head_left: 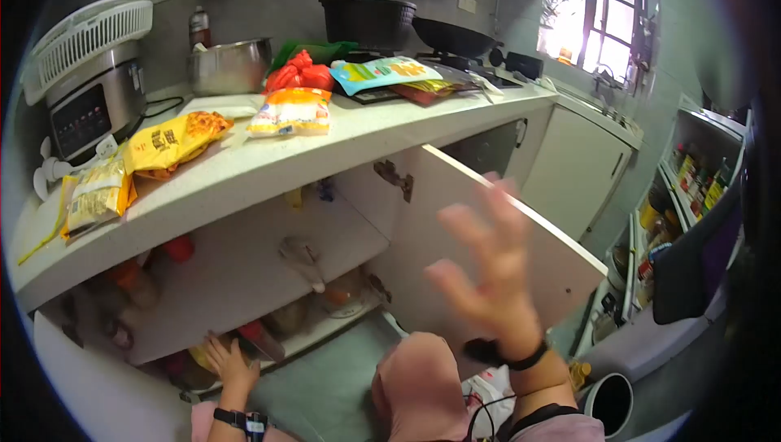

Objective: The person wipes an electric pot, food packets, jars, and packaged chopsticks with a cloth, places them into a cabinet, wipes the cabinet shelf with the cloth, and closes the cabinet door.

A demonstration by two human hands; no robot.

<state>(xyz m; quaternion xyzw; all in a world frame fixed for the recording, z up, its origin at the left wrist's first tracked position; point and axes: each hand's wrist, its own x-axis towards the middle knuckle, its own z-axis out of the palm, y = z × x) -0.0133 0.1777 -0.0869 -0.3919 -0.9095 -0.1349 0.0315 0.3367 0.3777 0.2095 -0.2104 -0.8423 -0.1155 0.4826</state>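
Note:
My right hand (490, 267) is raised in front of the swung-out cabinet door (553, 259), its fingers spread and smeared by motion, with nothing in it. Low on the left, my left hand (230, 365) reaches to the front edge of the cabinet's middle shelf (244, 279), fingers stretched and apart. A yellow item (200, 356) lies just beside its fingertips, partly hidden; whether they touch I cannot tell. Right of this hand, a red-and-grey package (262, 339) leans on the lower level. A clear plastic-looking item (301, 261) lies on the middle shelf.
On the white counter (366, 137) lie yellow food bags (175, 145), an orange-and-white bag (291, 111) and a light-blue bag (382, 73). A black pot (368, 19) and a wok (455, 37) stand behind. A bin (610, 403) and a stocked rack (691, 173) are on the right.

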